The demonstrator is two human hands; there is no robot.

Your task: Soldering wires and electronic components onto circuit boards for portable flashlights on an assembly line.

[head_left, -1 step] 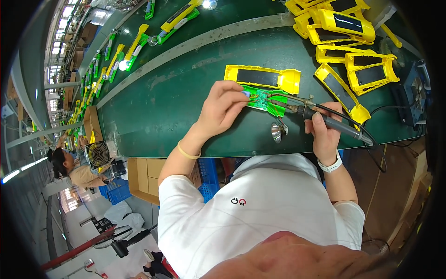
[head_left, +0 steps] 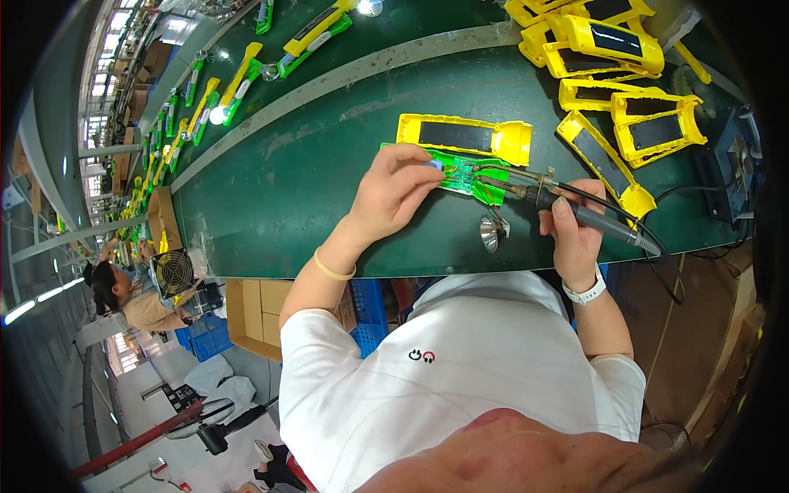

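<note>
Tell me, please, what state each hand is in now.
Left hand: closed at the green board; exact hold unclear.
Right hand: closed, holding the soldering iron.

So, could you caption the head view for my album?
Right hand points a soldering iron at a green circuit board, left hand at its left end.

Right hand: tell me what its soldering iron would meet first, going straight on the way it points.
Held in the right hand, the soldering iron points leftward at the green circuit board, likely met first; whether its tip already touches is unclear.
</note>
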